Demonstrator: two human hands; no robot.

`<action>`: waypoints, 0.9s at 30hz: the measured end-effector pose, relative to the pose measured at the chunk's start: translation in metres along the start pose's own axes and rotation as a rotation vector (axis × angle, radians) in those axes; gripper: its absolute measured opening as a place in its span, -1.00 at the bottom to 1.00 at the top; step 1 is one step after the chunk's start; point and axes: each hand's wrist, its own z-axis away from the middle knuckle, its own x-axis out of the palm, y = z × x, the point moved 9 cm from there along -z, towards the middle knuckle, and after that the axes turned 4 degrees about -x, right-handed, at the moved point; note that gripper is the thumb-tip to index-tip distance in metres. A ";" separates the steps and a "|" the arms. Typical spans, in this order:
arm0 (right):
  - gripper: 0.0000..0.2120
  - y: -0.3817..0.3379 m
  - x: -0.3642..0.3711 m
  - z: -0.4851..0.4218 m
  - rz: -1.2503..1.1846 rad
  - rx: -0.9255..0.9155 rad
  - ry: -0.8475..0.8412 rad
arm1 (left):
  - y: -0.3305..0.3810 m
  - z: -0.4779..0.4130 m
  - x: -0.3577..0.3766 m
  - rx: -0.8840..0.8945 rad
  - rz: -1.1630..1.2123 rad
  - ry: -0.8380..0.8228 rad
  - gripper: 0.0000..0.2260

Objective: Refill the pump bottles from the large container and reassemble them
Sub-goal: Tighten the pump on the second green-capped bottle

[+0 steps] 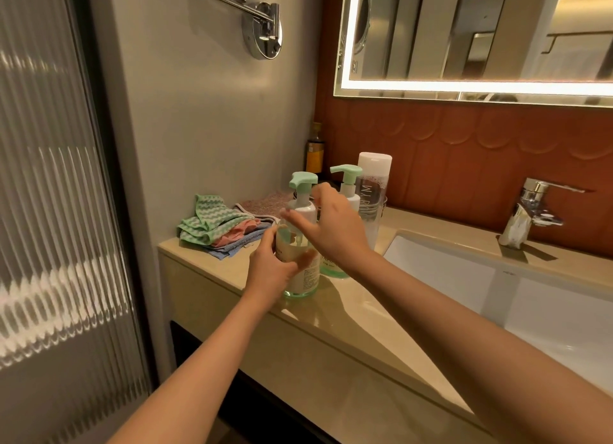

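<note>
Center frame: a left hand wraps its fingers around the near pump bottle, upright on the desk. The right hand reaches the bottle's neck, its fingers blurred and their grip unclear. A second pump bottle stands just behind.

Two arms show, long and slim. The left arm and the right arm are bare all the way to the picture's edge. The left hand and the right hand are bare too. The right hand's fingers look blurry.
</note>
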 end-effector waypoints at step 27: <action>-0.46 0.005 0.006 0.004 -0.231 0.042 0.027 | 0.001 0.001 0.000 0.011 -0.008 -0.005 -0.52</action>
